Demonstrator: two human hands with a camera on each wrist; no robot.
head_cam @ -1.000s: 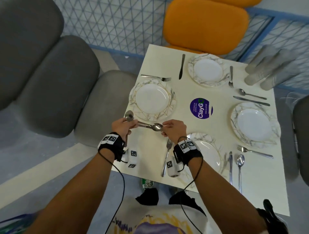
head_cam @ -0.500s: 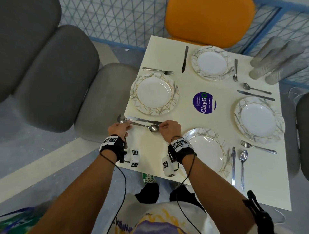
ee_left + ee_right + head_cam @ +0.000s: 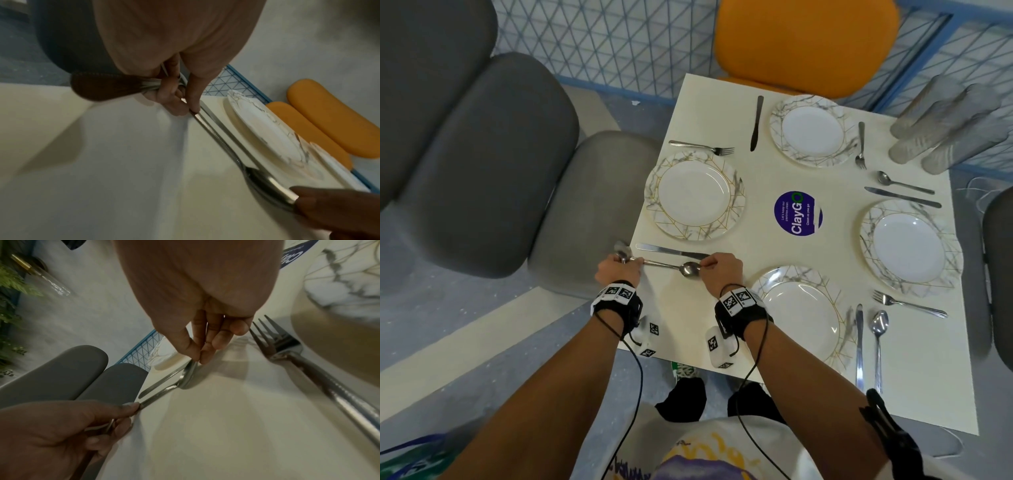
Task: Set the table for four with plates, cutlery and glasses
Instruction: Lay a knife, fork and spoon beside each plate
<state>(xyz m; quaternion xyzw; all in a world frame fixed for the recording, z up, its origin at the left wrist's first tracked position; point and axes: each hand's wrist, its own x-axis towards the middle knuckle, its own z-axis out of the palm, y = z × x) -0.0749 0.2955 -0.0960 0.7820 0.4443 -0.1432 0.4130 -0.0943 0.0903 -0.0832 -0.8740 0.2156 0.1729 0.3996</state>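
Note:
A spoon (image 3: 681, 266) lies level between my two hands, just in front of a knife (image 3: 671, 251) beside the left plate (image 3: 695, 195). My left hand (image 3: 619, 270) pinches the spoon's handle (image 3: 197, 115) and also holds a second spoon (image 3: 621, 251), whose bowl sticks out past the table edge. My right hand (image 3: 719, 267) pinches the tip of the spoon bowl (image 3: 190, 374). Whether the spoon touches the table (image 3: 774, 253) I cannot tell. A fork (image 3: 308, 366) lies by the near plate (image 3: 801, 318); my right wrist hides it in the head view.
The far plate (image 3: 813, 128) and right plate (image 3: 909, 245) have cutlery beside them. Several glasses (image 3: 945, 126) stand at the far right corner. A purple sticker (image 3: 798, 214) marks the table's middle. Grey chairs (image 3: 592, 202) stand left, an orange chair (image 3: 804, 41) beyond.
Both hands have carried the spoon away from me and lowered it next to the left plate. The knife, unseen a second ago, now lies on the table beside the spoon.

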